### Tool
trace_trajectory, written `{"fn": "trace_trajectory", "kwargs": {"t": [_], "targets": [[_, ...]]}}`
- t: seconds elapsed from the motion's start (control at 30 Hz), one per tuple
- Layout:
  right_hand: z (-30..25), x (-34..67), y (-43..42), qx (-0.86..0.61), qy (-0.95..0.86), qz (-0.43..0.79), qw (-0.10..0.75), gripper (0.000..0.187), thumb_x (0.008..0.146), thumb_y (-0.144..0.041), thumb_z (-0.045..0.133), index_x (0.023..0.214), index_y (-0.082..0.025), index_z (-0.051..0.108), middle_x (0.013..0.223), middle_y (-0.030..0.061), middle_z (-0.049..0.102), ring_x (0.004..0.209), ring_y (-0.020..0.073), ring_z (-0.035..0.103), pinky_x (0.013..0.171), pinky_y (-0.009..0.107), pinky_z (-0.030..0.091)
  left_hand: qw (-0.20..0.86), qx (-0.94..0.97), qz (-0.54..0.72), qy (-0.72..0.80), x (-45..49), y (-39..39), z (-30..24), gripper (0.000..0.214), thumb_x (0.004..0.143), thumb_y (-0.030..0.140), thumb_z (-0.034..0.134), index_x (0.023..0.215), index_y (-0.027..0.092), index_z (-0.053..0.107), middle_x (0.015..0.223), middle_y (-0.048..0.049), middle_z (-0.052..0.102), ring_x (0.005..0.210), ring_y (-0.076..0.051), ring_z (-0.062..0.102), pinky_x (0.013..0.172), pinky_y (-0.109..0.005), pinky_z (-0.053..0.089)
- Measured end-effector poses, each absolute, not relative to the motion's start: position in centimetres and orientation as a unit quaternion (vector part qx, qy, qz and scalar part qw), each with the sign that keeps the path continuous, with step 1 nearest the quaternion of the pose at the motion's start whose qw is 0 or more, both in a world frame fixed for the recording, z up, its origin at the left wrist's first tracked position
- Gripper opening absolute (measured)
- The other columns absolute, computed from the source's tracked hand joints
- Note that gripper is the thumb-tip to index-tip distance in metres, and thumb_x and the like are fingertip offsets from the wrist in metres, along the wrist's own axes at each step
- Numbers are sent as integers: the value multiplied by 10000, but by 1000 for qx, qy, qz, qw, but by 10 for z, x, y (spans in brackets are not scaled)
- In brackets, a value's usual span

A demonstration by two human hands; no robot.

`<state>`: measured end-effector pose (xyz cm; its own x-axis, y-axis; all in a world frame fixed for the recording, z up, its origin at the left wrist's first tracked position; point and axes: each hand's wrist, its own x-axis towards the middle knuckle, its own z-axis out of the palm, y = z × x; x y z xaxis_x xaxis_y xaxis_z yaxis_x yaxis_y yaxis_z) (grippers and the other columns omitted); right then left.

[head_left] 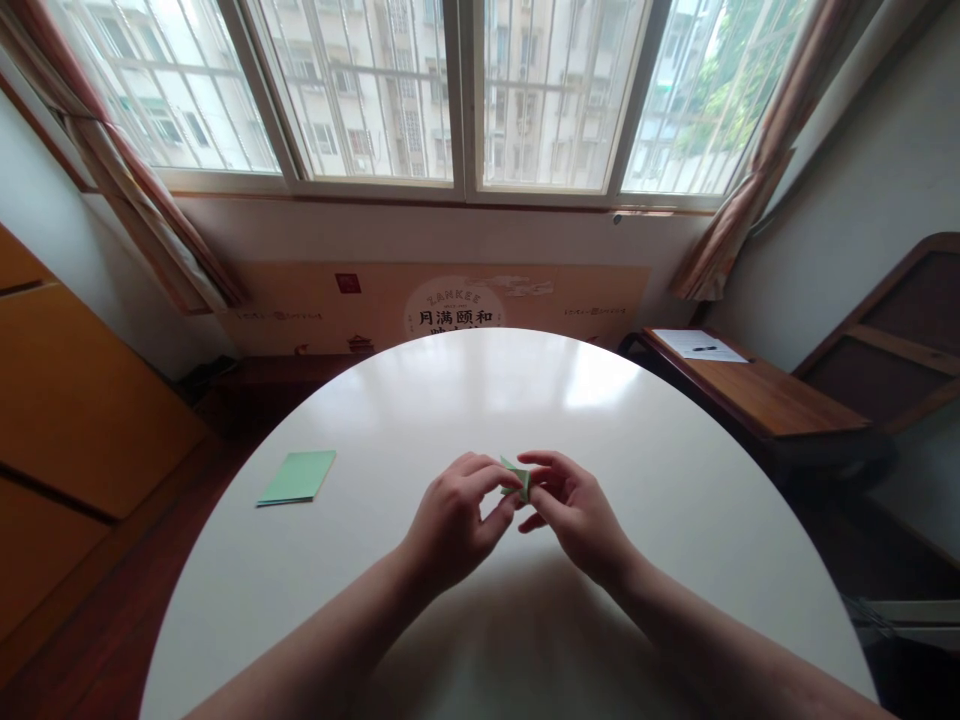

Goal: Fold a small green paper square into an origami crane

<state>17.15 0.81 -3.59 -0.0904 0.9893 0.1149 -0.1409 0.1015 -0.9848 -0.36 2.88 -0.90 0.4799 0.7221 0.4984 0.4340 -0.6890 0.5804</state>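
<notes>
A small folded piece of green paper (517,478) is pinched between both my hands just above the round white table (420,400). My left hand (454,515) grips its left side with thumb and fingertips closed on it. My right hand (574,510) pinches its right side, fingers curled round it. Most of the paper is hidden by my fingers. A thin stack of green paper sheets (298,477) lies flat on the table to the left, well apart from my hands.
A wooden side table (757,395) with a white sheet (701,346) and a pen stands at the right. A printed cardboard panel (450,305) leans under the window. Wooden furniture stands at the left and a chair at the right.
</notes>
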Motion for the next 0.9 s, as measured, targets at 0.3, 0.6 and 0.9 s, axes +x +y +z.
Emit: {"fn": "trace_trajectory", "kwargs": {"t": [0.3,0.6,0.9], "targets": [[-23,172,6,-395,-342,652,549,417,745,-295,796,1129,-202,665,943,62,739,790,214,723,584,289,591,246,804,405,360,-3,29,-10,163,856,197,665,1009,211,718,969,-69,657,787,-171,626,567,-236,520],[-25,171,5,-408,-398,619,540,345,772,-371,784,1041,-204,647,871,54,726,788,235,725,583,316,601,446,701,408,378,0,34,-18,146,868,262,673,980,170,693,874,-63,718,737,-180,661,477,-218,515],[-29,172,3,-402,-513,525,547,238,823,-351,737,996,-216,647,842,35,699,741,213,710,559,335,625,605,566,415,376,2,35,-14,179,791,277,742,884,127,712,712,-37,675,665,-151,623,462,-198,504]]}}
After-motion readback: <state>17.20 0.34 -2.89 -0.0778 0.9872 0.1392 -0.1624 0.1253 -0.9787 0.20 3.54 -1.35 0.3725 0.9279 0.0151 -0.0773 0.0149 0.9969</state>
